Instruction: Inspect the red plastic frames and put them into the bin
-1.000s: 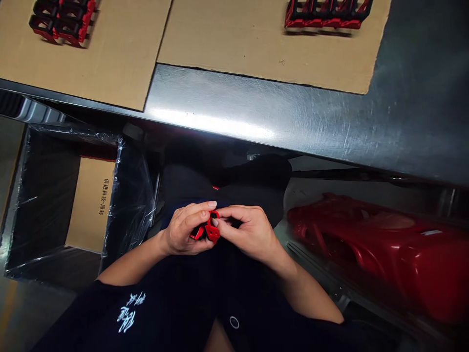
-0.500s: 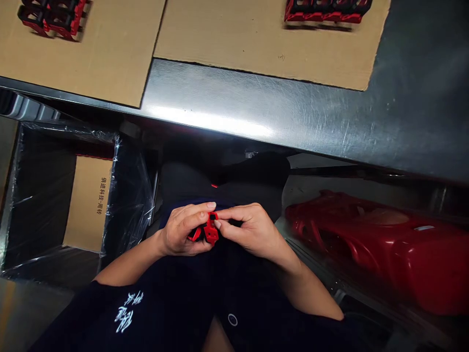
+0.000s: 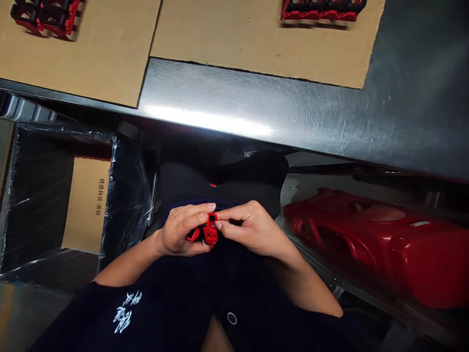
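Above my lap, my left hand (image 3: 185, 230) is wrapped round a small red and black plastic part (image 3: 210, 233). The part has a square opening near its top and small holes lower down. My right hand (image 3: 251, 229) pinches at the part's upper right edge with thumb and forefinger. Whether something tiny sits between those fingertips is too small to tell. Much of the part is hidden behind the left fingers. Similar red and black parts stand grouped on the bench, in a cluster (image 3: 47, 17) at the far left and a row (image 3: 322, 10) at the back right.
Cardboard sheets (image 3: 216, 41) lie on the metal bench (image 3: 220, 98) in front of me. At the left stands a plastic-lined box (image 3: 132, 195) with a cardboard sheet (image 3: 86, 210) inside. Large glossy red mouldings (image 3: 384, 244) are at the right, below the bench edge.
The whole view has shifted slightly. Both hands keep nearly the same hold on the red and black part.
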{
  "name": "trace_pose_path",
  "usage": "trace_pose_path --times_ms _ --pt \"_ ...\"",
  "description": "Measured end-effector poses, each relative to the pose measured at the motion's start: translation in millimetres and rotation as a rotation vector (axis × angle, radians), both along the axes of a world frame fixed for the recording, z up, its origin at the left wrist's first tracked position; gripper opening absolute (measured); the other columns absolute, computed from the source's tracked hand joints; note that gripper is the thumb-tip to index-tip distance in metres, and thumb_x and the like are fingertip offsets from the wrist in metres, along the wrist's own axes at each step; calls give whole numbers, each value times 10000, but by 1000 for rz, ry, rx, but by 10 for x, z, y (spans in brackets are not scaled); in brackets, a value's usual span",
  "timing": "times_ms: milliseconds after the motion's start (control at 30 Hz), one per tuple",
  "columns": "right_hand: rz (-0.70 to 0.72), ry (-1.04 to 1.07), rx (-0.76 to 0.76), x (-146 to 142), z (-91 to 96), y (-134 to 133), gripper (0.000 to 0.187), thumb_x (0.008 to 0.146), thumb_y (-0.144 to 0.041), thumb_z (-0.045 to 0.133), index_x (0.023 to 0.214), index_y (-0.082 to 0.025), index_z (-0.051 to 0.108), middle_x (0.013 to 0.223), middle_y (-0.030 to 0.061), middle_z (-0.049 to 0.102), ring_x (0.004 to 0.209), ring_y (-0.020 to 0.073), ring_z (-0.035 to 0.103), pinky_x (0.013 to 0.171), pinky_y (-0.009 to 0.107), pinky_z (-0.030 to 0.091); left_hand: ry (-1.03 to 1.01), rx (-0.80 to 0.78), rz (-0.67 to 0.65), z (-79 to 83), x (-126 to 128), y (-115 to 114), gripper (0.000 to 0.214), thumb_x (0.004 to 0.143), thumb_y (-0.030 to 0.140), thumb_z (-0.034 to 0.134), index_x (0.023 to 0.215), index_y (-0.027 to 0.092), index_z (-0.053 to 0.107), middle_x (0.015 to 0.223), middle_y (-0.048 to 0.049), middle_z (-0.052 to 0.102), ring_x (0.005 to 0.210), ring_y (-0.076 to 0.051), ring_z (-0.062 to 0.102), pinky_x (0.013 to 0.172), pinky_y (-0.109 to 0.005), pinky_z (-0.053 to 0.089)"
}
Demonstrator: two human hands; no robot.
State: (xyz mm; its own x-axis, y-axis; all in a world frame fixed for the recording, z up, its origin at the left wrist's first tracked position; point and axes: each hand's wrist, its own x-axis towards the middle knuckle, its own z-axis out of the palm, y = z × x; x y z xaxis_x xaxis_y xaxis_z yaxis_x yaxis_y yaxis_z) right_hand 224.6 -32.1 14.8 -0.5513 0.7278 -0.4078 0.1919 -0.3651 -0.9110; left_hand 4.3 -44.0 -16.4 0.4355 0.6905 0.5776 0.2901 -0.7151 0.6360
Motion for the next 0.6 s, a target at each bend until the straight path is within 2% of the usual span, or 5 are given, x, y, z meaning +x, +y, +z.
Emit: trace_pose_path --times_ms 133,267,367,467,600 --pt "42 63 3 30 4 29 272 919 -239 622 1090 -182 825 746 2 765 569 113 587 551 228 417 -7 1 -5 5 0 -1 776 804 313 794 1460 105 436 1182 -216 730 949 -231 773 718 -310 663" --pt "-25 5 -2 -29 12 4 209 878 -249 701 1026 -186 834 787 12 793 673 155 687 634 237 491 1 -1 0 1 0 10 727 823 313 771 1453 162 442 1199 -186 732 903 -212 777 671 -294 654" --pt "-44 -52 51 -40 14 -8 190 888 -231 677 969 -184 842 713 -3 770 597 130 656 581 225 466 4 -6 -4 11 -3 21 752 815 310 782 1465 169 431 1202 -182 731 893 -208 776 669 -293 650" --pt "15 25 90 10 11 12 265 919 -211 612 1075 -193 825 723 -3 776 538 111 626 526 214 440 -13 -16 -13 14 -15 21 827 798 321 804 1497 148 397 1208 -201 723 953 -231 769 702 -311 654" --pt "3 220 -27 44 -12 36 356 904 -195 606 1223 -206 765 966 47 826 791 183 762 711 254 566 -81 -70 27 -46 -28 1 917 762 353 837 1530 158 374 1234 -200 699 1059 -266 736 777 -364 657"
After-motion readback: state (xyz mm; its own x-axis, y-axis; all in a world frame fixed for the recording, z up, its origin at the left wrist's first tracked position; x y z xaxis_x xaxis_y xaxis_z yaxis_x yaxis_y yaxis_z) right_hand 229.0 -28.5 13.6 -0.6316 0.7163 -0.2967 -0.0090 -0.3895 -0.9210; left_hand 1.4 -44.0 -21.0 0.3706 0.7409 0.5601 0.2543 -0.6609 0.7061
